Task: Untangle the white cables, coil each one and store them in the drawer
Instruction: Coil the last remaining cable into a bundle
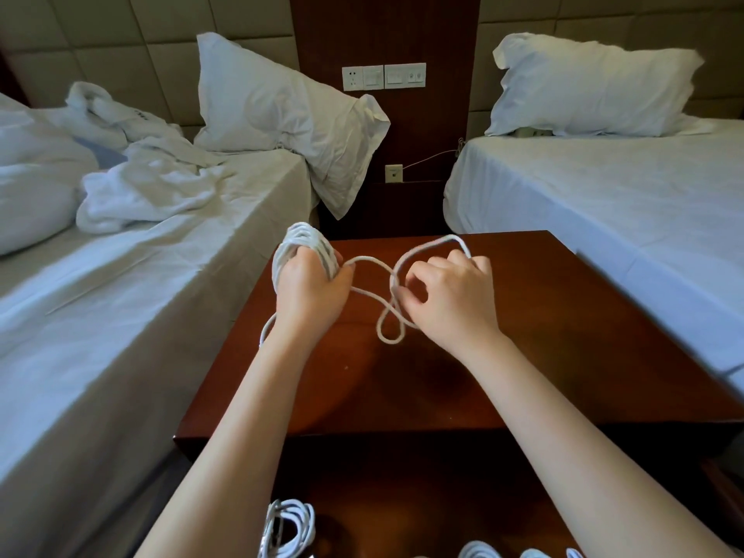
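Note:
A white cable (372, 294) is being wound above the brown nightstand (523, 356). My left hand (310, 287) grips a coil of it (300, 239) wrapped in several turns around the fingers. My right hand (447, 294) pinches the loose end of the same cable, which forms two open loops between the hands, one hanging down to the tabletop. Below the nightstand's front edge lies a coiled white cable (288, 525), and parts of other white coils (481, 551) show at the bottom edge. Whether these lie in a drawer I cannot tell.
A bed with rumpled white bedding (133, 187) and a pillow (282, 110) stands to the left. A made bed (604, 195) with a pillow (592, 86) stands to the right. Wall sockets and switches (382, 76) sit on the wooden panel behind.

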Demonstrator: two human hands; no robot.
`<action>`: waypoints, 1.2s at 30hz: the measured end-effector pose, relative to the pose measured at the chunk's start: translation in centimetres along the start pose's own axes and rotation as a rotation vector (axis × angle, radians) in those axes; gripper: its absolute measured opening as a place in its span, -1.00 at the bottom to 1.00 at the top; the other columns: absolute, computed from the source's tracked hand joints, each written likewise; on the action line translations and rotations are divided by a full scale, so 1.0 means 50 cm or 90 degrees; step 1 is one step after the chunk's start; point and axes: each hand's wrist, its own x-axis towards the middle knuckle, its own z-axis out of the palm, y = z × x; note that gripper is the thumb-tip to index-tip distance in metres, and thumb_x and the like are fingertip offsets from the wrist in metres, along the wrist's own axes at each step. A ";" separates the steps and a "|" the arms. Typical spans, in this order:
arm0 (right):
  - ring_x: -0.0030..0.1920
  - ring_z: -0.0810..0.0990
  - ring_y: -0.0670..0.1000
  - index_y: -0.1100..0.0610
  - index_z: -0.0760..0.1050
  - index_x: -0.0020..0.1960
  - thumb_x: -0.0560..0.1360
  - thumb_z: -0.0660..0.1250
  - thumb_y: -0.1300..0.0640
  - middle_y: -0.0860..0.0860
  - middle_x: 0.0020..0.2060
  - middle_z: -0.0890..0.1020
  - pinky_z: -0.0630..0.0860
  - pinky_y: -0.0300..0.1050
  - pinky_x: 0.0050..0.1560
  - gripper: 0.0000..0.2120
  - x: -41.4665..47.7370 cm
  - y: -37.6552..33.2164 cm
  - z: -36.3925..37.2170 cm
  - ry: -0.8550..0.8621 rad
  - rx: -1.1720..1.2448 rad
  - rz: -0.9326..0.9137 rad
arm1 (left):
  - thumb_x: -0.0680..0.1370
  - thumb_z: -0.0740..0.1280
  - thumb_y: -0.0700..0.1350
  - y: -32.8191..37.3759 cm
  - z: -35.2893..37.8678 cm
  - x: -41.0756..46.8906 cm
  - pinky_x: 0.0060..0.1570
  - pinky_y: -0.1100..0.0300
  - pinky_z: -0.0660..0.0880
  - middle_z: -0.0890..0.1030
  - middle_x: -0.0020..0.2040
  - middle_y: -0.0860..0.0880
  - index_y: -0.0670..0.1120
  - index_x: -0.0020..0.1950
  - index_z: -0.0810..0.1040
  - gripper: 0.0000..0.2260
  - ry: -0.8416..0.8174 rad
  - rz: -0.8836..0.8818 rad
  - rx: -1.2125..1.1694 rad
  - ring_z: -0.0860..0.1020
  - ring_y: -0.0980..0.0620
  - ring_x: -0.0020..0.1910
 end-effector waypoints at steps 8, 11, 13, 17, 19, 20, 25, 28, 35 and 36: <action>-0.34 0.54 -0.04 0.12 0.60 -0.12 0.51 0.27 0.10 -0.06 -0.39 0.58 0.32 -0.12 -0.12 -0.84 -0.001 0.007 0.001 0.031 0.155 0.042 | 0.52 0.38 -0.11 -0.002 -0.019 0.004 -0.36 0.28 0.16 0.40 -0.39 0.07 -0.20 -0.24 0.49 -0.79 0.061 0.017 0.064 0.39 0.07 -0.32; -0.35 0.42 -0.10 0.06 0.58 -0.18 0.50 0.30 -0.13 -0.14 -0.44 0.50 0.27 -0.12 -0.15 -0.72 0.005 -0.003 0.001 0.001 0.134 0.038 | 0.52 0.39 -0.12 0.007 0.000 -0.004 -0.30 0.34 0.19 0.47 -0.30 0.01 -0.20 -0.19 0.54 -0.83 0.041 0.036 0.045 0.42 0.07 -0.27; -0.31 0.46 -0.02 0.06 0.58 -0.21 0.45 0.40 -0.12 -0.10 -0.41 0.55 0.22 -0.09 -0.16 -0.75 0.001 0.002 0.010 -0.007 0.079 0.021 | 0.51 0.39 -0.14 0.020 0.009 -0.010 -0.31 0.38 0.22 0.47 -0.31 0.02 -0.18 -0.20 0.53 -0.85 0.032 0.057 0.028 0.40 0.09 -0.30; -0.21 0.52 0.10 0.08 0.62 -0.16 0.39 0.53 0.04 -0.03 -0.33 0.62 0.18 -0.05 -0.13 -0.86 0.003 0.026 0.013 0.028 0.012 0.052 | 0.52 0.38 -0.15 0.036 0.017 -0.018 -0.30 0.47 0.27 0.45 -0.26 0.04 -0.22 -0.13 0.54 -0.86 0.038 0.076 0.035 0.32 0.18 -0.33; -0.11 0.52 0.12 0.07 0.64 -0.13 0.39 0.52 -0.03 0.01 -0.26 0.64 0.23 0.00 -0.09 -0.81 0.002 0.037 0.013 0.012 -0.017 0.076 | 0.53 0.38 -0.15 0.035 0.019 -0.018 -0.30 0.55 0.26 0.44 -0.26 0.04 -0.23 -0.12 0.55 -0.85 0.048 0.071 0.036 0.31 0.18 -0.32; -0.07 0.52 0.13 0.07 0.65 -0.13 0.40 0.50 -0.08 0.02 -0.23 0.64 0.26 0.02 -0.05 -0.78 0.001 0.041 0.015 -0.009 -0.024 0.087 | 0.53 0.38 -0.15 0.033 0.020 -0.018 -0.30 0.50 0.26 0.44 -0.26 0.03 -0.24 -0.11 0.55 -0.85 0.051 0.067 0.038 0.33 0.16 -0.30; 0.13 0.45 0.08 -0.02 0.65 0.03 0.50 0.32 -0.21 -0.01 -0.03 0.62 0.23 0.04 0.15 -0.69 0.000 0.053 0.005 -0.141 -0.030 0.124 | 0.53 0.37 -0.13 0.016 0.027 -0.018 -0.27 0.37 0.20 0.48 -0.23 -0.02 -0.25 -0.10 0.54 -0.83 0.055 0.027 0.053 0.39 0.10 -0.24; 0.15 0.45 0.06 -0.02 0.62 0.13 0.57 0.30 -0.06 -0.01 0.03 0.60 0.25 0.01 0.17 -0.78 -0.003 0.046 0.005 -0.144 -0.020 0.101 | 0.52 0.38 -0.14 0.008 0.035 -0.019 -0.42 0.35 0.22 0.49 -0.25 0.00 -0.19 -0.14 0.53 -0.88 0.024 0.020 0.067 0.42 0.11 -0.29; 0.04 0.54 0.08 0.06 0.59 0.21 0.42 0.35 0.34 0.03 -0.05 0.60 0.39 0.02 0.04 -0.60 -0.002 0.041 0.010 -0.084 0.094 0.045 | 0.39 0.43 -0.15 0.008 0.042 -0.026 -0.46 0.27 0.24 0.48 -0.40 0.01 -0.15 -0.30 0.52 -0.86 -0.091 0.009 0.113 0.43 0.08 -0.41; 0.03 0.55 0.07 0.09 0.58 0.21 0.41 0.34 0.34 0.04 -0.04 0.61 0.43 0.02 0.05 -0.60 -0.001 0.039 0.007 -0.063 0.136 0.037 | 0.38 0.44 -0.14 0.010 0.041 -0.027 -0.45 0.26 0.24 0.48 -0.39 0.01 -0.15 -0.30 0.51 -0.85 -0.091 0.017 0.117 0.43 0.07 -0.37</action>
